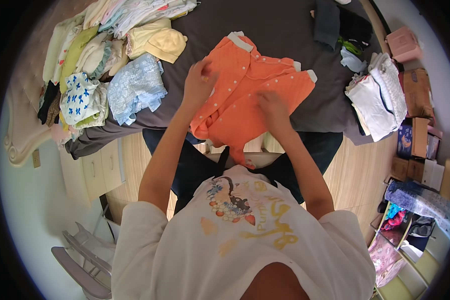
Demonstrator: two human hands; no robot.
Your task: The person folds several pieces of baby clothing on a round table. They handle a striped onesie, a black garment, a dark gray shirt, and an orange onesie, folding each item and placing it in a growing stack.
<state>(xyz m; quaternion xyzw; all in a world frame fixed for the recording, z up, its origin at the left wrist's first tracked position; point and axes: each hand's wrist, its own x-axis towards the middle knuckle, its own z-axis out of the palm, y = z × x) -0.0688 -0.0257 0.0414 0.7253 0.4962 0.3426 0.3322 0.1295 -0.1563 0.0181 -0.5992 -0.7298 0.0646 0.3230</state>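
An orange child's garment (243, 112) with white dots and white cuffs lies on the dark grey bed sheet (247, 17). Its sleeves point away from me, and its lower part hangs over the bed's edge toward my lap. My left hand (200, 80) is at the garment's left side, fingers bent and blurred. Over the right side of the cloth is my right hand (273, 112), also blurred. Whether either hand grips the fabric is unclear.
Several folded clothes are piled at the left, among them a light blue garment (135, 88) and a yellow hat (167, 45). White folded clothes (377, 99) lie near the right edge, with dark clothes (328, 24) beyond. Boxes (418, 92) line the right wall.
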